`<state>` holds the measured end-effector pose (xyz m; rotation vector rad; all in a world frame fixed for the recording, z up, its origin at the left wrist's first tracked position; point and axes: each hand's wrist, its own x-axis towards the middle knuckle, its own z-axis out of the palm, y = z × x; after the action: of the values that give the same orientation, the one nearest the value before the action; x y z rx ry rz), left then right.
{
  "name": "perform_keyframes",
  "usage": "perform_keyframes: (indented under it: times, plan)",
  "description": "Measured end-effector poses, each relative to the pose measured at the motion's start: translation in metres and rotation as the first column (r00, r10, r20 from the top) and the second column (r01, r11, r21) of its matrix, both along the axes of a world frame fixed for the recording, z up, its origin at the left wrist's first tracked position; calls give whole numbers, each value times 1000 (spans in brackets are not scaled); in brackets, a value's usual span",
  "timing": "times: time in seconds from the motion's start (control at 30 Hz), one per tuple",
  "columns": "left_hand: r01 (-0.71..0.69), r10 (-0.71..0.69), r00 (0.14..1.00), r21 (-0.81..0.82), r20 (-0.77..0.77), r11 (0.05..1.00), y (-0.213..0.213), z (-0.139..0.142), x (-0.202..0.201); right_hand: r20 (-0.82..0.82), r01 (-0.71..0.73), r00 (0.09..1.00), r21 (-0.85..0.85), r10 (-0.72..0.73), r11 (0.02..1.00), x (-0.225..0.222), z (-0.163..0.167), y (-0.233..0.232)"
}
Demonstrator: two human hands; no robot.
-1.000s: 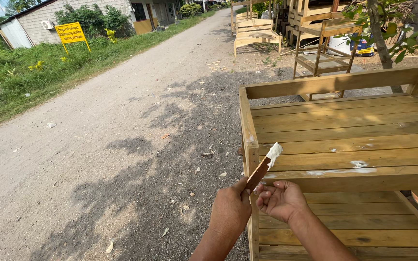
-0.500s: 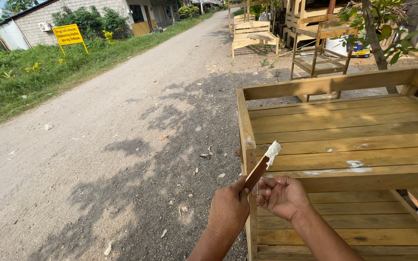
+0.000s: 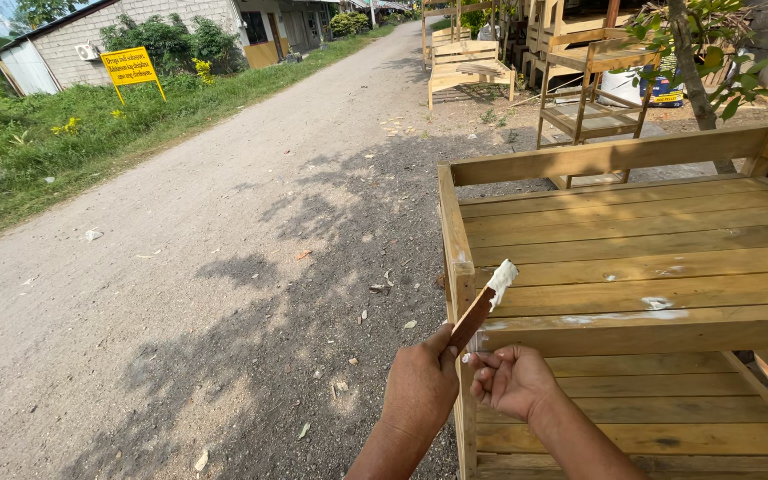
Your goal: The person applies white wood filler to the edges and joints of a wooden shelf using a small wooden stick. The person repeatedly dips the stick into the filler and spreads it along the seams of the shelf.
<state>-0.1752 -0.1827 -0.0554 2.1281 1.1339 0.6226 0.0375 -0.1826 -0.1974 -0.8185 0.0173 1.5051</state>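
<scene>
My left hand (image 3: pixel 420 388) grips a thin brown wooden stick (image 3: pixel 476 316) whose upper tip carries a blob of white putty (image 3: pixel 501 279). The stick points up and right, over the left corner post of a yellow wooden furniture frame (image 3: pixel 633 267). My right hand (image 3: pixel 510 380) is curled just right of the stick's lower end, fingertips close to it, beside the frame's front rail. White putty smears (image 3: pixel 656 304) mark the slats.
A gravel road (image 3: pixel 180 267) runs to the left, with grass and a yellow sign (image 3: pixel 131 68) beyond it. More wooden furniture (image 3: pixel 468 62) and a tall chair frame (image 3: pixel 593 98) stand farther back. A small tree (image 3: pixel 691 62) rises behind the frame.
The hands and stick stay in nearly the same place at the frame's corner; the view has shifted only slightly.
</scene>
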Motion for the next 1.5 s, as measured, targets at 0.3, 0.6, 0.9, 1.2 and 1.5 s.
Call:
perform_keyframes:
  times: [0.3, 0.6, 0.9, 1.2, 1.5]
  plan:
    - [28, -30, 999, 33, 42, 999, 2, 0, 0, -121, -7, 992, 160, 27, 987, 10, 25, 5]
    - [40, -40, 998, 9, 38, 999, 1, 0, 6, 792, 127, 559, 209, -244, 970, -7, 34, -17]
    - [61, -63, 997, 54, 39, 997, 0, 0, 6, 673, 71, -627, -452, 392, 889, -51, 54, -23]
    - [44, -54, 994, 102, 93, 994, 1, -5, 7, 524, 83, -785, -441, 331, 893, -50, 33, -27]
    - [54, -62, 994, 94, 85, 994, 0, -3, 12, 602, 51, -789, -136, 123, 989, -47, 42, -43]
